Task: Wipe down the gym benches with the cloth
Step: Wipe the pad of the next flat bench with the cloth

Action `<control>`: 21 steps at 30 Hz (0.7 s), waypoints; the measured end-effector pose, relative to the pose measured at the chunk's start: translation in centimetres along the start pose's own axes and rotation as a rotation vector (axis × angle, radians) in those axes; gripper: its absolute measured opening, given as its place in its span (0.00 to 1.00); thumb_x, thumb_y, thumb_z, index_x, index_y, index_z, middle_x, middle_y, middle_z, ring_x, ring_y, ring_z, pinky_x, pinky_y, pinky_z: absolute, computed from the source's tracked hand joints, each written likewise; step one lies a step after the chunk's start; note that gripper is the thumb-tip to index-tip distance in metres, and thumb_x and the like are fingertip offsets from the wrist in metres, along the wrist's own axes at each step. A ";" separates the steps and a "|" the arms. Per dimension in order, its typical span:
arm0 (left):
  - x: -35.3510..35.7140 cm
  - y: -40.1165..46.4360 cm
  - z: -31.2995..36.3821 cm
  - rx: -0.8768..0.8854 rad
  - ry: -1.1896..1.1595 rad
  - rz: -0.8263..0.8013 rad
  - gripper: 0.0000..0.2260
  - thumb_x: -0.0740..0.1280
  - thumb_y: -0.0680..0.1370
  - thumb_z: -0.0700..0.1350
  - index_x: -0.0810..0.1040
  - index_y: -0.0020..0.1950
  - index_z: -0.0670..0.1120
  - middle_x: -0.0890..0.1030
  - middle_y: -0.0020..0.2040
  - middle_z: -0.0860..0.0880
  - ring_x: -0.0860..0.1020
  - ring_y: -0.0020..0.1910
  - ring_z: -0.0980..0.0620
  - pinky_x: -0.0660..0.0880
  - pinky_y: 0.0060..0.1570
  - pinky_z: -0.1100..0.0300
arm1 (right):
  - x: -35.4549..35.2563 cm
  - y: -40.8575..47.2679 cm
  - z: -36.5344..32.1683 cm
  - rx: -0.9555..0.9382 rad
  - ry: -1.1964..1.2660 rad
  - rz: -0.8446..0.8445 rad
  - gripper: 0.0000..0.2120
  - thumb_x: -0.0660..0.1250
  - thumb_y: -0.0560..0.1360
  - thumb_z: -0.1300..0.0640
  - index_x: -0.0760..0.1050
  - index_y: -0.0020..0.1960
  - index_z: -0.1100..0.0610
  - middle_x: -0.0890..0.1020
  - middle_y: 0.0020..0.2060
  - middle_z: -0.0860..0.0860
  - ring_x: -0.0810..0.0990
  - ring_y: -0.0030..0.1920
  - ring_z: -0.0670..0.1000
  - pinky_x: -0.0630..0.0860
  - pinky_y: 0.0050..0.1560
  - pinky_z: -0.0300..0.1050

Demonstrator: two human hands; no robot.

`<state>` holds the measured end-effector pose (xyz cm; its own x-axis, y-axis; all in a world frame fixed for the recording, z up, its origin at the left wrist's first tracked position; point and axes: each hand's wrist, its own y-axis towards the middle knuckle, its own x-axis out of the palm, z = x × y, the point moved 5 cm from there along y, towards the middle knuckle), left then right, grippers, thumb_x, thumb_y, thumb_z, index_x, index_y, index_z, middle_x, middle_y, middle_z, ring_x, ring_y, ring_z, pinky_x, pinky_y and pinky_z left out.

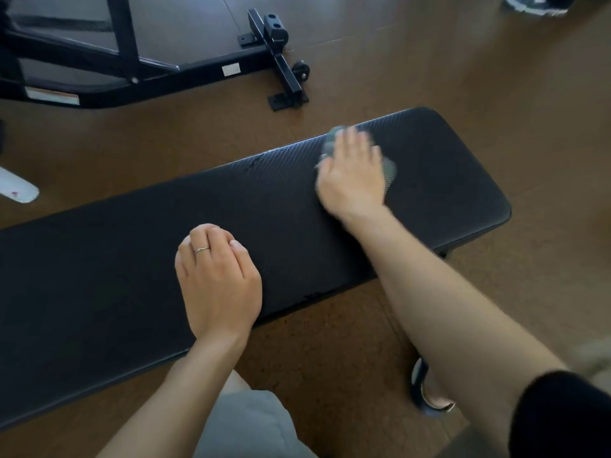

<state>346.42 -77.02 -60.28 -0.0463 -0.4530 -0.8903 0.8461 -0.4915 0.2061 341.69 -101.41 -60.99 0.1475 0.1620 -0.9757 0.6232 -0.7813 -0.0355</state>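
Observation:
A long black padded gym bench runs from the lower left to the upper right of the head view. My right hand lies flat near the bench's right end, pressing a grey-green cloth onto the pad; the cloth shows only around the fingers and is blurred. My left hand rests on the middle of the bench near its front edge, fingers curled into a loose fist with nothing in it. A ring sits on one finger.
A black steel frame of another gym machine stands on the brown floor behind the bench. A white object pokes in at the left edge. A shoe shows under my right forearm, another shoe at top right.

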 end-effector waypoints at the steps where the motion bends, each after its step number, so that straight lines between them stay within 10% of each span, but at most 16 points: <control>1: -0.1 0.0 0.0 0.008 -0.004 0.006 0.09 0.54 0.84 0.44 0.73 0.53 0.44 0.75 0.57 0.45 0.74 0.59 0.43 0.73 0.64 0.41 | 0.8 -1.4 -2.8 -0.102 0.001 -0.017 0.29 0.47 0.85 0.50 0.49 0.83 0.58 0.51 0.83 0.55 0.48 0.82 0.55 0.44 0.80 0.55; 6: -0.1 0.1 -0.5 -0.003 -0.053 0.021 0.07 0.57 0.85 0.41 0.73 0.54 0.43 0.77 0.56 0.45 0.75 0.57 0.44 0.74 0.62 0.42 | 1.6 -10.2 -7.6 -0.607 0.009 -0.182 0.28 0.42 0.86 0.46 0.49 0.83 0.53 0.50 0.83 0.49 0.44 0.82 0.49 0.41 0.82 0.51; 15: -0.1 0.0 -0.6 0.018 -0.069 0.002 0.09 0.54 0.85 0.44 0.73 0.55 0.45 0.77 0.56 0.46 0.75 0.57 0.46 0.75 0.63 0.43 | -0.3 -7.0 3.9 0.142 0.021 0.009 0.29 0.42 0.85 0.47 0.48 0.84 0.56 0.49 0.83 0.52 0.45 0.83 0.51 0.43 0.82 0.53; 21: 0.0 -0.1 -1.0 0.010 -0.117 0.022 0.10 0.54 0.85 0.43 0.74 0.57 0.44 0.77 0.56 0.46 0.75 0.56 0.47 0.75 0.61 0.44 | 2.5 -15.4 -7.3 -0.264 0.030 -0.054 0.29 0.40 0.84 0.47 0.50 0.83 0.54 0.51 0.83 0.52 0.46 0.83 0.52 0.44 0.82 0.55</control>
<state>346.90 -76.23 -60.75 -0.0898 -0.5468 -0.8324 0.8424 -0.4876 0.2294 338.11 -84.55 -61.29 0.1294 0.2201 -0.9669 0.8089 -0.5874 -0.0255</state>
